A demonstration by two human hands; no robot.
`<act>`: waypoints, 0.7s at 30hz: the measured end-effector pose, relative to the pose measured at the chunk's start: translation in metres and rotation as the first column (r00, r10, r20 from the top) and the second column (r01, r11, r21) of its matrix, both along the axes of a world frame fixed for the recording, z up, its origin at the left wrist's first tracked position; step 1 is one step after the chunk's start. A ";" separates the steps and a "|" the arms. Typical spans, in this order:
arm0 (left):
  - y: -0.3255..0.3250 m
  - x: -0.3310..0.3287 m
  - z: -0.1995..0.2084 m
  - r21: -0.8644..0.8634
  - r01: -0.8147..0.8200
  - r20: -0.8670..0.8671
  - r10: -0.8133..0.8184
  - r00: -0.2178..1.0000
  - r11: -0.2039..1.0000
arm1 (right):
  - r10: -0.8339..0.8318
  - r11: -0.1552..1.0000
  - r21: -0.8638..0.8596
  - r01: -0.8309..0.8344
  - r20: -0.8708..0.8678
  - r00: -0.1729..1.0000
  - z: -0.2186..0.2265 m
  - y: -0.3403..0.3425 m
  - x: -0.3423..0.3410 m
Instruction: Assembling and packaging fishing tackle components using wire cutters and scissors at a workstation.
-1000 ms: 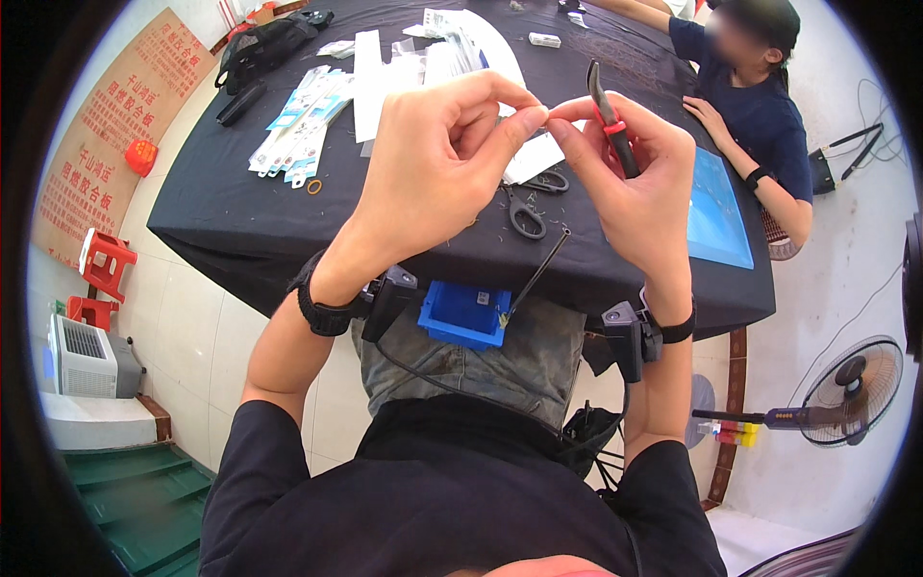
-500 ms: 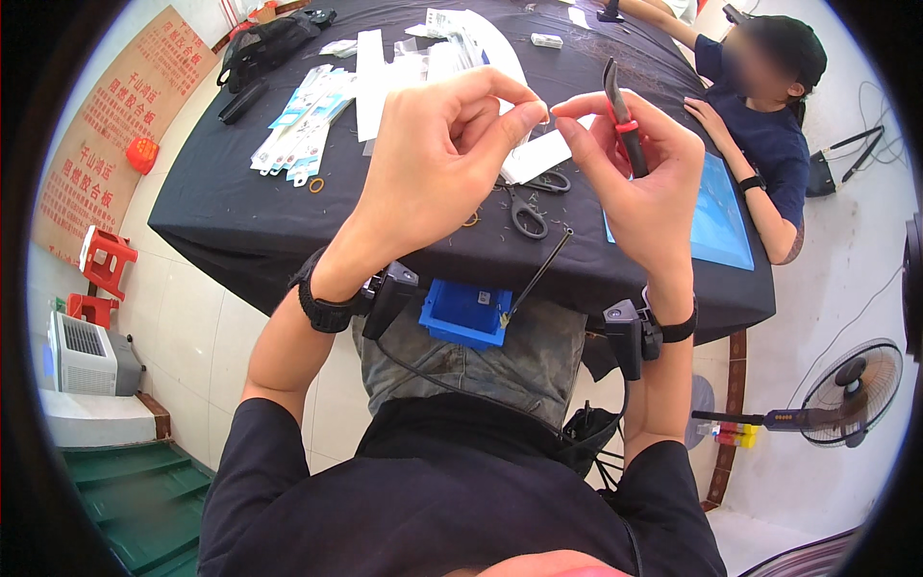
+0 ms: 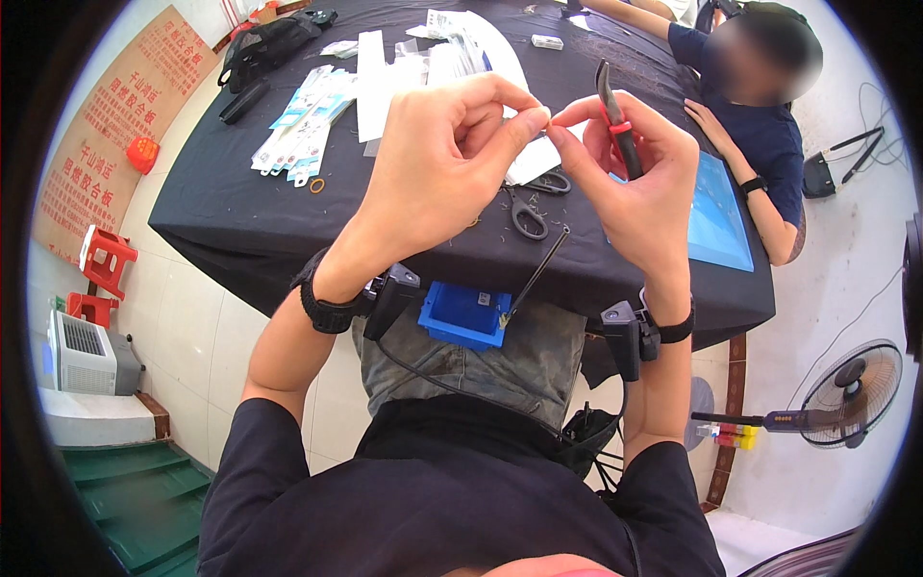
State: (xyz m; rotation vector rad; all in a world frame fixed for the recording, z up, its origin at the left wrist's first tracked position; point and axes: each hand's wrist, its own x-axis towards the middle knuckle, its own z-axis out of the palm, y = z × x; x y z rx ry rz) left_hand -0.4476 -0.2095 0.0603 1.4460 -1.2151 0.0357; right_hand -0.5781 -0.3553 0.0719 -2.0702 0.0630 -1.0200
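My left hand is raised over the table, thumb and forefinger pinched together on something too small to make out. Its fingertips meet those of my right hand, whose thumb and forefinger are pinched too. Tucked in the right palm are pliers with red-and-black handles, dark jaws pointing up. Beneath the hands lie black-handled scissors and a white card, partly covered by the fingers. A blue open box rests at my lap against the table edge, a thin dark rod leaning from it.
White-and-blue packets and white sheets lie left and far on the black tablecloth. A blue sheet lies at the right, near a co-worker's forearm. A fan stands right; red stools stand left.
My two hands have drawn together until their fingertips meet. The right hand shifted slightly left with the pliers. At the right, the co-worker's head and body moved a little.
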 end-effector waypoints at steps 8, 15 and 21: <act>0.000 0.001 -0.001 -0.007 -0.007 0.014 0.008 1.000 1.000 | -0.029 1.000 -0.008 0.029 -0.012 0.999 -0.001 0.001 0.003; 0.000 0.000 0.001 0.027 -0.002 0.012 0.001 1.000 1.000 | -0.042 0.999 -0.019 0.042 -0.020 0.999 -0.002 -0.001 0.004; 0.000 0.001 0.001 0.031 0.010 0.018 -0.011 1.000 0.999 | -0.058 0.998 -0.020 0.057 -0.023 0.998 0.000 -0.002 0.003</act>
